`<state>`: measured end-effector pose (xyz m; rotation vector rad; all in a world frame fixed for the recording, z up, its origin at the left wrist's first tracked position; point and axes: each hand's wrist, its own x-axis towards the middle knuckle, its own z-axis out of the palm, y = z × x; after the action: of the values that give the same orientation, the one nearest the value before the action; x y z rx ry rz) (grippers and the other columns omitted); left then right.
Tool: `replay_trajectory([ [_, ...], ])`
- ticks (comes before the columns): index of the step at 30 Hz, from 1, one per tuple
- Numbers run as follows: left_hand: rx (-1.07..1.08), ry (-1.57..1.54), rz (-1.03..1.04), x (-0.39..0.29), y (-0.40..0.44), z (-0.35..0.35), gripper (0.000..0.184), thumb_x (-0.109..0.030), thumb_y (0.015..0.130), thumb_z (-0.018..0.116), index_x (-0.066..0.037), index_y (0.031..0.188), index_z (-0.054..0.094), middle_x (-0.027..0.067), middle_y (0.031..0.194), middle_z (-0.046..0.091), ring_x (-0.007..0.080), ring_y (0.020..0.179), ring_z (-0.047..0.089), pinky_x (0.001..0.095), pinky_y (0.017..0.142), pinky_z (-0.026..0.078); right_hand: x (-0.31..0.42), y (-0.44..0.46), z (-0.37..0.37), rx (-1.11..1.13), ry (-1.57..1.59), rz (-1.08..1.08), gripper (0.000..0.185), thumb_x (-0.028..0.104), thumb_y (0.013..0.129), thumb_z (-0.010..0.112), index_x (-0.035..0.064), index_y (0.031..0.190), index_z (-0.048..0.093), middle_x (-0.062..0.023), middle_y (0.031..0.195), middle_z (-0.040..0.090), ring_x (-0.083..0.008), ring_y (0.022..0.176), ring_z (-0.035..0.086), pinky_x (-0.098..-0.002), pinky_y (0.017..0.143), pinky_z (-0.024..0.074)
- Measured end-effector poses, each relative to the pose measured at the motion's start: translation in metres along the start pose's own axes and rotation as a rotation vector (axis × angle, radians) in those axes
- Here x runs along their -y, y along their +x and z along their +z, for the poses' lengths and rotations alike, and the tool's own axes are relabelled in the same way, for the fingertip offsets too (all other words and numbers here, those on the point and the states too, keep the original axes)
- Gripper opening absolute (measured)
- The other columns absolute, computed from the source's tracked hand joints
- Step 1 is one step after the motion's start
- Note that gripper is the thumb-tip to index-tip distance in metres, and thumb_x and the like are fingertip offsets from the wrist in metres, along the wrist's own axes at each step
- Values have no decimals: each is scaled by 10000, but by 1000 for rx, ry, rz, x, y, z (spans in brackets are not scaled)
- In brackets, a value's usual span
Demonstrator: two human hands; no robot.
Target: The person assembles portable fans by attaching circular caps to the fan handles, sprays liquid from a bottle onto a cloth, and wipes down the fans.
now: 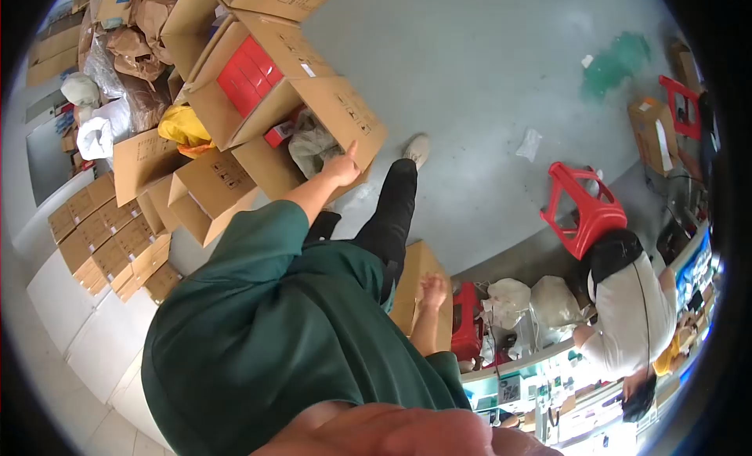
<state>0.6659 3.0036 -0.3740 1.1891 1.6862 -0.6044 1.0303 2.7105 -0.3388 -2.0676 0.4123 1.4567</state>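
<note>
My left hand (342,171) reaches forward to an open cardboard box (270,162). One digit lies straight along the box flap (352,115), and the others look bent at the flap's lower edge. Inside that box are a grey-white plastic bag (312,145) and a small red box (279,133). My right hand (432,290) hangs at my right side, over another cardboard box (415,272). Its fingers are loosely bent and apart, with nothing visible in them.
Left of me stand a carton of red boxes (249,76), an open carton (211,191), a yellow bag (185,128) and stacked cartons (113,237). At right, a person (634,315) sits on a red stool (583,209) by a lit workbench (560,378). Plastic (529,144) lies on the floor.
</note>
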Motion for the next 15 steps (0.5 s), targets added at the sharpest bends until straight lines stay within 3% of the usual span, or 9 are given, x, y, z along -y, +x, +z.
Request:
replay_trajectory([
  [2, 49, 26, -71, -9, 17, 11, 755, -263, 925, 524, -161, 1562, 132, 254, 1161, 645, 413, 1095, 606, 466, 944, 478, 39, 22, 1, 144, -40, -97, 229, 216, 990, 585, 37, 1132, 566, -54, 922, 649, -123, 738, 611, -247, 656, 497],
  [5, 43, -131, 33, 45, 75, 64, 557, -274, 940, 520, -195, 1478, 400, 182, 1204, 651, 373, 1141, 593, 455, 967, 468, 79, 30, 10, 228, -154, -144, 311, 232, 990, 594, 3, 1197, 556, -72, 953, 658, -123, 771, 623, -244, 700, 501],
  [8, -50, -331, -97, 29, 55, 51, 363, -276, 951, 509, -158, 1276, 620, 124, 1217, 658, 335, 1138, 602, 443, 950, 480, 103, 29, 14, 224, -302, -127, 374, 221, 989, 584, -23, 1265, 515, -71, 957, 652, -104, 750, 600, -239, 674, 479],
  [12, -300, -383, -211, 34, 56, 77, 277, -243, 928, 512, -146, 1097, 709, 137, 1154, 676, 342, 1062, 632, 436, 895, 510, 118, 39, -9, 227, -495, -93, 427, 219, 970, 597, -9, 1317, 495, -75, 986, 658, -109, 766, 595, -246, 674, 478],
  [15, -305, -470, -293, 23, 46, 69, 258, -201, 893, 527, -166, 1052, 727, 132, 1093, 692, 349, 1048, 637, 456, 896, 510, 151, 28, 0, 212, -553, -49, 405, 238, 961, 602, 0, 1280, 524, -72, 985, 669, -127, 803, 626, -237, 670, 469],
])
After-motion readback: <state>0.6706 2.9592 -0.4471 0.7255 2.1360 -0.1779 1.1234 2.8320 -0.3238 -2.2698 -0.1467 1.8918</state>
